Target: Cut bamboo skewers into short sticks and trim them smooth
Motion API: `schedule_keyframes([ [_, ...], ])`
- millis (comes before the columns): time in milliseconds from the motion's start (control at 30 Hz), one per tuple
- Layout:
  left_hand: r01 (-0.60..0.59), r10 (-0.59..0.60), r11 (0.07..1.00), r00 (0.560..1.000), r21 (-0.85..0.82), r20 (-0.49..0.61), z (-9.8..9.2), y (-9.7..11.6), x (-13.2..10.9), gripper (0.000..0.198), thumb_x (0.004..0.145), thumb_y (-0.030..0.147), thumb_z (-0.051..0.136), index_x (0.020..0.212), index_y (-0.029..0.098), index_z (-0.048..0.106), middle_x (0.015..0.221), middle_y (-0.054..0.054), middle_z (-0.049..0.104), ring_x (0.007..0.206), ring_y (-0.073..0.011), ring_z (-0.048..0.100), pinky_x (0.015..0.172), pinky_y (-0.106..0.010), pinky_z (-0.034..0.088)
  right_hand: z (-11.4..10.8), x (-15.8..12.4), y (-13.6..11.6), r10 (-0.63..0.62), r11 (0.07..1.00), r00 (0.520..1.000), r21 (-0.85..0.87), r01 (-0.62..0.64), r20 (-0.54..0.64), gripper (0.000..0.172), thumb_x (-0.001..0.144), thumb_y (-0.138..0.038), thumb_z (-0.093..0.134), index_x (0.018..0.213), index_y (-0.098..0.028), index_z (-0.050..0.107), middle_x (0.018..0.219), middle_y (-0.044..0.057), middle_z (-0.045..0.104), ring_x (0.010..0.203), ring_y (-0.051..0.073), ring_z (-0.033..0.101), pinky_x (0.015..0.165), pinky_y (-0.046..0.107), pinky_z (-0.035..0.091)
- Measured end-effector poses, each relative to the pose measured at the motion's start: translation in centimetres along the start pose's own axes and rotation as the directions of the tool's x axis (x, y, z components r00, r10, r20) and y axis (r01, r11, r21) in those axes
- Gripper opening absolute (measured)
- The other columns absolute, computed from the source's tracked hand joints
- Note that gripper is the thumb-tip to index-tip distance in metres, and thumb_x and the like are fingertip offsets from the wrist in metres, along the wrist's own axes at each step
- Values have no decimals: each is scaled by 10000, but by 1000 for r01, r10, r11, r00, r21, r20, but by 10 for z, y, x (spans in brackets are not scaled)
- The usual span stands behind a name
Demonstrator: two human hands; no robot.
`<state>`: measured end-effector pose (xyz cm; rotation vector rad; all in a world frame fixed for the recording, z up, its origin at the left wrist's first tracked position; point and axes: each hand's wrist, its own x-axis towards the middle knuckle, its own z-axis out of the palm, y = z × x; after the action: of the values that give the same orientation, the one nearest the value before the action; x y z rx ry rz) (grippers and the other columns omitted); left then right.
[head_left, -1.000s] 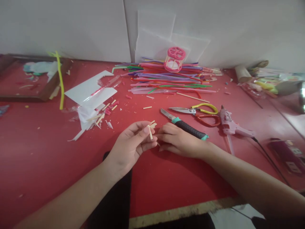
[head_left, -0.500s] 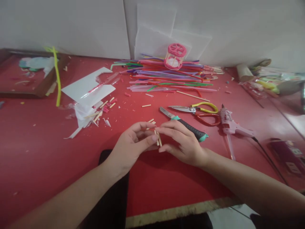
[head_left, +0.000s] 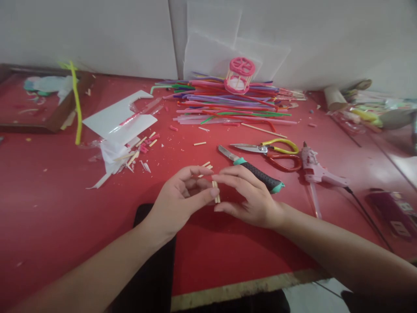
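Short pale wooden sticks (head_left: 215,192) stand side by side between my hands. My left hand (head_left: 177,202) pinches them between thumb and fingers. My right hand (head_left: 249,195) curves around from the other side, its fingertips at the top of the sticks and its thumb by their lower end. Just behind my hands, more cut wooden sticks (head_left: 206,165) lie on the red table (head_left: 208,256). A cutter knife (head_left: 257,174) with a black and teal handle lies right behind my right hand, partly covered by it.
Scissors (head_left: 282,152) and a pink glue gun (head_left: 311,167) with a cord lie to the right. Behind are many coloured pipe cleaners (head_left: 224,104) and a pink hourglass-shaped frame (head_left: 239,76). White card (head_left: 114,121) and scraps lie left, near a brown tray (head_left: 48,124). A black flat object (head_left: 153,261) sits under my left forearm.
The stick at my right fingertips has closed up against the one in my left hand, so they now line up. My right thumb has shifted slightly left.
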<state>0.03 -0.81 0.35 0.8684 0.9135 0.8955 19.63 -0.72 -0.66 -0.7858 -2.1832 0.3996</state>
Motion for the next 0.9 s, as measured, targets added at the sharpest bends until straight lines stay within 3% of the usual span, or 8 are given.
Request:
schedule_keyframes([
  [133, -21, 21, 1000, 1000, 8, -4, -1, -1, -1, 290, 763, 206, 797, 1002, 232, 635, 728, 44, 703, 674, -84, 669, 657, -166, 558, 0, -2, 3, 0, 1000, 1000, -15, 0, -20, 625, 808, -428, 735, 1325, -162, 504, 1142, 129, 620, 1066, 236, 608, 930, 400, 538],
  [333, -33, 33, 999, 999, 6, 30, 0, 0, -2, 276, 768, 157, 780, 988, 219, 624, 733, 46, 711, 668, -88, 681, 670, -178, 572, -1, -1, 6, -25, 999, 1000, 35, 25, -16, 467, 851, -297, 697, 1281, -187, 552, 1086, 103, 652, 1002, 209, 641, 871, 367, 559],
  [567, -40, 37, 998, 997, 40, 65, 2, 1, -3, 281, 771, 129, 765, 992, 213, 613, 717, 50, 709, 676, -77, 684, 682, -156, 569, -4, 2, 2, -5, 997, 1000, 77, 6, -9, 363, 846, -278, 689, 1178, -179, 580, 1014, 93, 664, 951, 196, 646, 837, 358, 569],
  [900, -1, -6, 996, 997, 94, 76, -1, 0, -4, 294, 764, 173, 785, 1005, 226, 627, 758, 37, 706, 710, -102, 700, 709, -186, 568, -3, 4, 1, -19, 995, 999, 99, 22, -34, 343, 791, -224, 696, 1112, -167, 587, 980, 79, 660, 922, 182, 640, 826, 333, 566],
])
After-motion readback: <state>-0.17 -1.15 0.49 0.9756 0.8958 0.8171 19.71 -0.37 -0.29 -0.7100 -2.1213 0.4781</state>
